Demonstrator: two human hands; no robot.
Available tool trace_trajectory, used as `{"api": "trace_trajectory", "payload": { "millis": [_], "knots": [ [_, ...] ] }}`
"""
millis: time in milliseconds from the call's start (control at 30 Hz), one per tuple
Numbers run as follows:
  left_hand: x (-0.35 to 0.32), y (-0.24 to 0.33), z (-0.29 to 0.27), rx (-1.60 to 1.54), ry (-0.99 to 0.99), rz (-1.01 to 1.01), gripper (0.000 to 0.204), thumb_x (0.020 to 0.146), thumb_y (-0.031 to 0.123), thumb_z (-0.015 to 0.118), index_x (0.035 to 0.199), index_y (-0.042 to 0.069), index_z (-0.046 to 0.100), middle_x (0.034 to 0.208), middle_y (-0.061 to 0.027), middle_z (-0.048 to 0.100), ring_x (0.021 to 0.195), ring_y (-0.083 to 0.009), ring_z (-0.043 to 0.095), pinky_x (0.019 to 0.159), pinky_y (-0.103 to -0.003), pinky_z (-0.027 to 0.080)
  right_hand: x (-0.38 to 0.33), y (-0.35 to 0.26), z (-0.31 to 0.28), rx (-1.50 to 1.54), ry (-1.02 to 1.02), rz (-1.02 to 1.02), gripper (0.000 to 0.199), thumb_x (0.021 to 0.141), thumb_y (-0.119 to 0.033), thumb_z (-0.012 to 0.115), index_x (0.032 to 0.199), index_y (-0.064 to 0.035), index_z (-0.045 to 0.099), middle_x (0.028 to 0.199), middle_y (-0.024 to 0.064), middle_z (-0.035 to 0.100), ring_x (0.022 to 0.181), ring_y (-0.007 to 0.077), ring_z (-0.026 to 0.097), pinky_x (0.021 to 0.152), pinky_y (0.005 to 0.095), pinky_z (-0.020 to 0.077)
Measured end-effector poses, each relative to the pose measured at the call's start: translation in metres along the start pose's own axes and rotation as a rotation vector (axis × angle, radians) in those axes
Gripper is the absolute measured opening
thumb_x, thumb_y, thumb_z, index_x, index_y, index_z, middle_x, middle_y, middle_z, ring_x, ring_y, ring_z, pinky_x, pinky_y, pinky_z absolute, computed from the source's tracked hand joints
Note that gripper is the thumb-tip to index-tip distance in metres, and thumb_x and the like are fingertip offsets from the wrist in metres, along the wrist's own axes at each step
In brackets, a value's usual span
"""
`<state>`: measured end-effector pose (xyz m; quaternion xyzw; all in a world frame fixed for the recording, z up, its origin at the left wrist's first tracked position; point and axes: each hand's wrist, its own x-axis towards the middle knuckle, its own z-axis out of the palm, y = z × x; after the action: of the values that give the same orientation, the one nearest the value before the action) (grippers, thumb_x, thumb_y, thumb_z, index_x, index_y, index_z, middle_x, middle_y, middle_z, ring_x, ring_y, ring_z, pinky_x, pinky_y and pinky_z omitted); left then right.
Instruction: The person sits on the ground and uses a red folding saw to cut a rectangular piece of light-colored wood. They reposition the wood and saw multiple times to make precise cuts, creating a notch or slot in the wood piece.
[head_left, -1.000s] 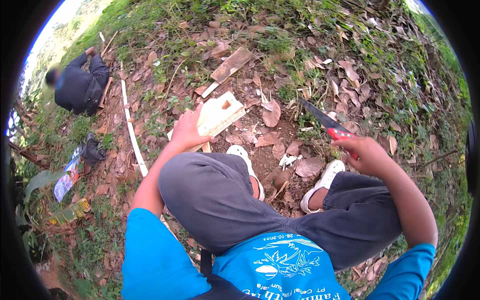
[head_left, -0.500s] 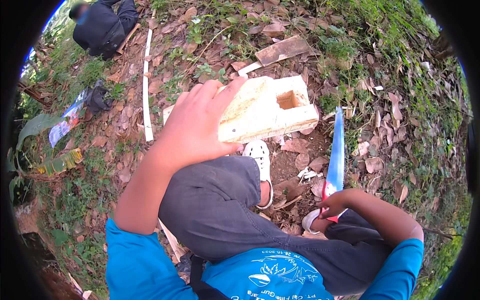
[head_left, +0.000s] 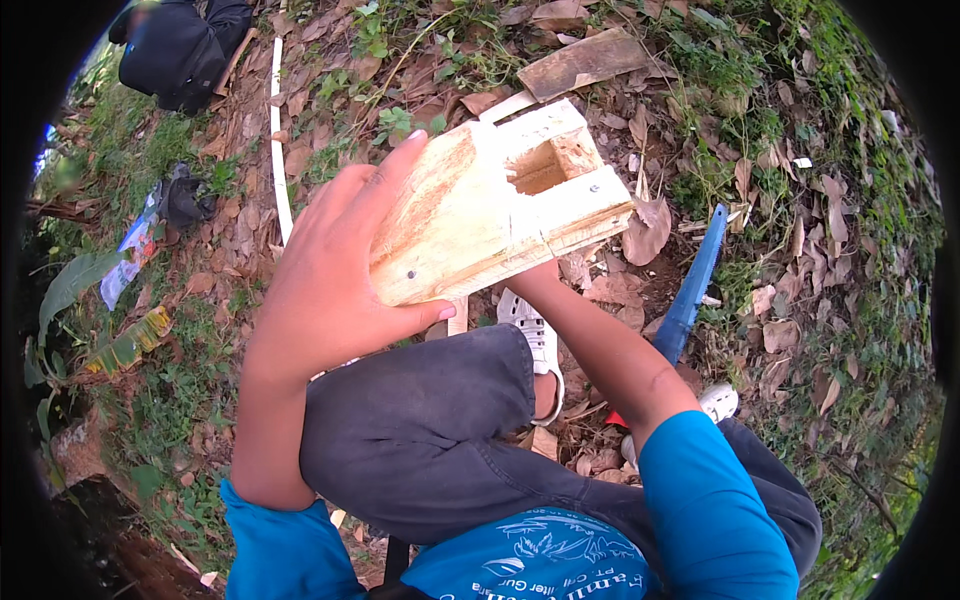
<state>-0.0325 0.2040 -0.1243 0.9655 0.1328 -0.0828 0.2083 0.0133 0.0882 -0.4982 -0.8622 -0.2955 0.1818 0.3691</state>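
Observation:
My left hand (head_left: 330,260) is closed round the left end of a pale wooden box (head_left: 440,215), its thumb along the near edge and its fingers over the far side. The box is tilted and held above my bent leg. It has a square opening near its right end and nail heads along its near edge. My right hand (head_left: 532,278) reaches underneath the right part of the box, so its fingers are hidden. A handsaw (head_left: 692,290) with a blue blade lies on the ground beyond my right forearm, and a bit of its red handle shows below the arm.
A weathered board (head_left: 585,65) lies on the dry leaves beyond the box. To the left runs a long pale wood strip (head_left: 277,130). Another person (head_left: 185,50) in dark clothes sits at the far left, with a plastic bag (head_left: 130,255) on the grass nearer me.
My right hand has let go of the saw handle and moved up and left beneath the box. The saw stays on the ground. The box has tilted, its right end rising.

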Motion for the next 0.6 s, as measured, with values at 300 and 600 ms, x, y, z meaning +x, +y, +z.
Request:
{"api": "trace_trajectory", "payload": {
  "millis": [300, 600],
  "knots": [
    [-0.018, -0.018, 0.003, 0.003, -0.015, -0.006, 0.117, 0.057, 0.026, 0.092, 0.159, 0.015, 0.036, 0.129, -0.0174, 0.055, 0.121, -0.0384, 0.055, 0.105, -0.047, 0.043, -0.011, 0.003, -0.029, -0.397, -0.144, 0.003, 0.042, 0.088, -0.028, 0.069, 0.127, -0.0121, 0.067, 0.128, 0.0079, 0.065, 0.125, 0.0244, 0.053, 0.097, 0.0444, 0.0411],
    [-0.009, -0.017, 0.051, 0.218, -0.108, 0.302, 0.120, 0.058, 0.037, 0.092, 0.160, 0.019, 0.032, 0.127, -0.0160, 0.053, 0.121, -0.0359, 0.052, 0.102, -0.047, 0.040, -0.067, 0.061, -0.247, -0.355, -0.387, 0.203, 0.045, 0.087, -0.042, 0.073, 0.106, -0.0028, 0.064, 0.099, 0.0196, 0.072, 0.097, 0.0404, 0.069, 0.085, 0.0477, 0.0543]
  ]
}}
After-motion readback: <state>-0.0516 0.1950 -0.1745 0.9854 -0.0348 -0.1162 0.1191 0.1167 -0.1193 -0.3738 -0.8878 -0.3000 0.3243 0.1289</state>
